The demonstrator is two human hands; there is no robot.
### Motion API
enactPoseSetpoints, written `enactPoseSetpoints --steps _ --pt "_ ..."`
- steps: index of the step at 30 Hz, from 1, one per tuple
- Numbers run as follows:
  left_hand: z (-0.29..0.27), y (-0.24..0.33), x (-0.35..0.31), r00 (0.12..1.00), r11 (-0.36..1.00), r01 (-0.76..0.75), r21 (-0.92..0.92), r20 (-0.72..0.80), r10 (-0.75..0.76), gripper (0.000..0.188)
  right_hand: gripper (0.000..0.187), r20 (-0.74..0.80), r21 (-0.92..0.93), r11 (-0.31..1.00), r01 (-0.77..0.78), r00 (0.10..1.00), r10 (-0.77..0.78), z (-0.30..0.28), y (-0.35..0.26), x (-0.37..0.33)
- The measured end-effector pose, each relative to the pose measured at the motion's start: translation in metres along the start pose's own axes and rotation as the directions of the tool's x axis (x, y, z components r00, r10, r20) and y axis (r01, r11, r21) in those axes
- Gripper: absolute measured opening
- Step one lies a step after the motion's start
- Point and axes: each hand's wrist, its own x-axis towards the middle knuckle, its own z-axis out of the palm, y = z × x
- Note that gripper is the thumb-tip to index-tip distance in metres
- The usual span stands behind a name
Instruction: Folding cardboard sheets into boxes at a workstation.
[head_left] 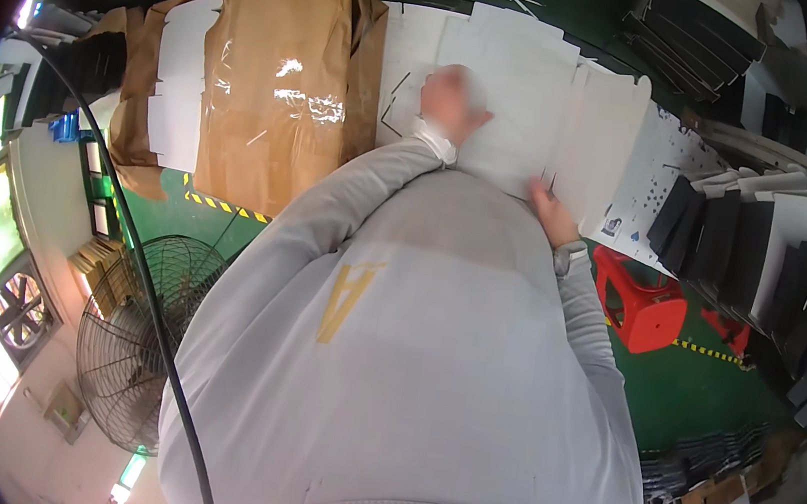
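Note:
White sheets (523, 55) lie flat on the work surface in front of me, their stepped far edges overlapping. My left hand (447, 99) is over their left part, thumb pointing right. Its fingers are smeared by motion, so neither their pose nor anything in them can be made out. Along the near edge of the sheets rests my right hand (553, 215). One digit lies at that edge beside a thin dark sliver, while the other fingers are mostly hidden. To the right, a white sheet with dark printed spots (654, 162) sticks out from beneath paler ones.
A brown paper-wrapped bundle with shiny tape (278, 86) stands left of the sheets. Black and white stacked pieces (779, 233) crowd the right side. A red plastic stool (649, 307) is below the table's right end; a caged fan (146, 341) stands at lower left behind a dark cable (152, 292).

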Motion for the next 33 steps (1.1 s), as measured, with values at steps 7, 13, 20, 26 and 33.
enactPoseSetpoints --steps 7,13,20,26,33 --pt "0.013 0.006 0.002 0.964 0.958 0.245 -0.15 -0.065 -0.257 0.081 0.058 0.108 0.423 0.904 0.058 0.988 -0.114 -0.078 -0.012 0.029" --pt "0.026 0.012 0.024 0.894 0.883 0.437 -0.173 -0.027 -0.448 0.061 0.031 -0.032 0.742 0.665 -0.079 0.988 0.154 -0.04 0.059 0.084" --pt "0.034 -0.02 0.028 0.95 0.878 0.273 -0.392 -0.034 -0.31 0.036 0.024 -0.086 0.648 0.749 -0.141 0.963 0.255 -0.044 -0.035 0.131" --pt "0.021 0.003 0.05 0.981 0.92 -0.119 -0.374 -0.188 0.05 0.027 0.023 -0.458 0.424 0.904 0.05 0.874 0.166 -0.029 -0.024 0.151" --pt "0.019 -0.012 0.06 0.983 0.755 0.184 -0.63 0.112 -0.146 0.019 0.031 -0.416 0.31 0.951 -0.002 0.899 0.137 -0.036 -0.026 0.151"
